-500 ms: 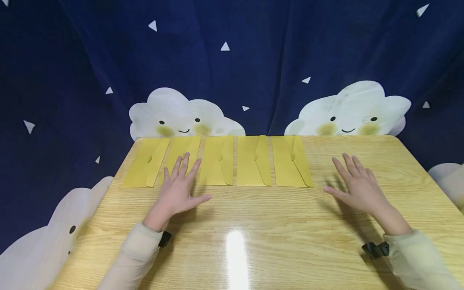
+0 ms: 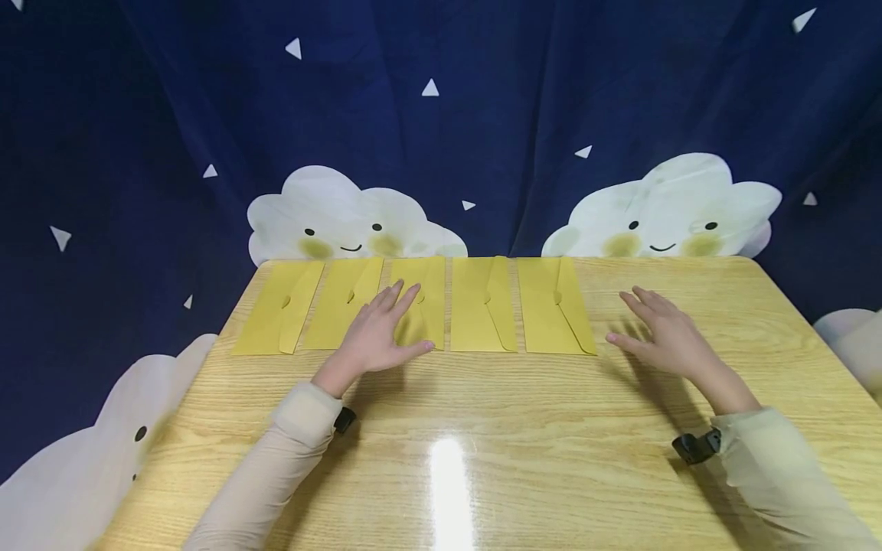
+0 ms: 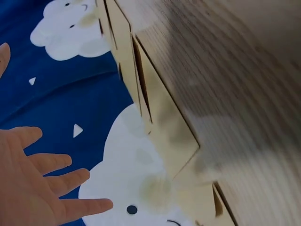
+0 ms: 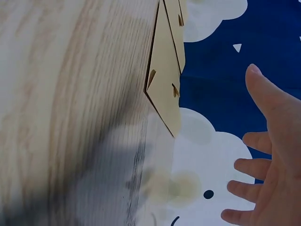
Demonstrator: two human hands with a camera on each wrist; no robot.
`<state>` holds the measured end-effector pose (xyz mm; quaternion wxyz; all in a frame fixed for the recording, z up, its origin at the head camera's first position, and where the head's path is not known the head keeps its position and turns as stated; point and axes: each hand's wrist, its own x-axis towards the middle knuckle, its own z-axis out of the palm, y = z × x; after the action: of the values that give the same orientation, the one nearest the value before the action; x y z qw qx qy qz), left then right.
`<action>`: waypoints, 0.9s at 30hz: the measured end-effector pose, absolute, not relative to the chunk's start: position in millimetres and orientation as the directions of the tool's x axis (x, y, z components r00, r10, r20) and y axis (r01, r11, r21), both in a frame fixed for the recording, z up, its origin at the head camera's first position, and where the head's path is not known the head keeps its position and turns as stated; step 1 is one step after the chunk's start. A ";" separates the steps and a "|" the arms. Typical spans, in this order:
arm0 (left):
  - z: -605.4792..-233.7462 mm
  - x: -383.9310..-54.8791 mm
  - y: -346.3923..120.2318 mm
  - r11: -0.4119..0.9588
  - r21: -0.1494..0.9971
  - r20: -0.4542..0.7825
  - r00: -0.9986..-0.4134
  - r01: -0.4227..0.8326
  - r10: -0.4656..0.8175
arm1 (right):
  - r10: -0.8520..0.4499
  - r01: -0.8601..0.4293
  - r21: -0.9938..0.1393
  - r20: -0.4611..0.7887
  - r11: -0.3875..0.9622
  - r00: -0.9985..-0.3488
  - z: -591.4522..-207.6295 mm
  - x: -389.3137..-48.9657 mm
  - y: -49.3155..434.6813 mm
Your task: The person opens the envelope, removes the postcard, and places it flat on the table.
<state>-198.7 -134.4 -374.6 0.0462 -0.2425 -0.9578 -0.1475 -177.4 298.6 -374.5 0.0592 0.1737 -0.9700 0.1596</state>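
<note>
Several yellow envelopes lie side by side along the table's far edge, each with its flap toward the right. My left hand (image 2: 375, 333) hovers with spread fingers over the middle envelope (image 2: 432, 325) and partly hides it and the envelope to its left (image 2: 338, 306). Right of the row, past the rightmost envelope (image 2: 544, 314), my right hand (image 2: 671, 340) hangs above the bare wood, fingers extended and thumb toward the envelopes. Neither hand holds anything. In the right wrist view, the end envelope (image 4: 164, 80) stands off from the right hand (image 4: 277, 169).
The wooden table (image 2: 537, 459) has a bright light reflection (image 2: 451, 490) near its front. A dark blue curtain (image 2: 482, 99) with smiling white clouds hangs right behind its far edge. A black wrist device (image 2: 696, 446) sits at the right sleeve.
My left hand has moved right, from over the second envelope toward the middle one. My right hand has shifted slightly left and away from me. The envelopes have stayed in place.
</note>
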 end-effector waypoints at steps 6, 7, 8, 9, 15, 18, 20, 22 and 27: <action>-377.1 -214.0 -118.8 0.817 0.321 0.146 -0.878 0.478 0.456 | -0.354 -0.391 -0.335 0.170 0.857 -0.920 -374.2 -187.3 294.8; -377.2 -216.0 -116.4 0.816 0.330 0.142 -0.880 0.474 0.454 | -0.358 -0.395 -0.345 0.167 0.852 -0.918 -374.4 -189.3 294.8; -377.2 -217.8 -113.9 0.815 0.338 0.139 -0.881 0.471 0.452 | -0.359 -0.393 -0.355 0.159 0.848 -0.920 -374.7 -191.3 294.9; -377.3 -219.6 -111.4 0.812 0.344 0.137 -0.881 0.471 0.453 | -0.364 -0.394 -0.367 0.152 0.843 -0.919 -375.2 -193.6 295.2; -379.4 -231.3 -93.5 0.784 0.386 0.098 -0.867 0.485 0.488 | -0.392 -0.397 -0.413 0.102 0.820 -0.914 -379.6 -207.0 299.5; -381.4 -238.2 -83.7 0.778 0.383 0.077 -0.856 0.499 0.511 | -0.405 -0.386 -0.431 0.051 0.816 -0.913 -382.2 -213.4 301.4; -381.9 -242.2 -77.4 0.776 0.370 0.065 -0.848 0.511 0.526 | -0.411 -0.374 -0.437 0.010 0.818 -0.911 -383.8 -218.3 302.3; -381.5 -245.6 -71.5 0.776 0.356 0.049 -0.839 0.521 0.541 | -0.413 -0.363 -0.438 -0.023 0.823 -0.910 -385.7 -222.9 303.3; -381.1 -252.9 -58.2 0.779 0.345 -0.029 -0.823 0.524 0.567 | -0.407 -0.323 -0.464 -0.089 0.825 -0.909 -391.0 -232.6 306.5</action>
<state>-252.9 -58.2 -381.1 -0.0658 -0.2900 -0.9408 -0.1629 -232.6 306.5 -391.0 -0.0925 0.1919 -0.9507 0.2254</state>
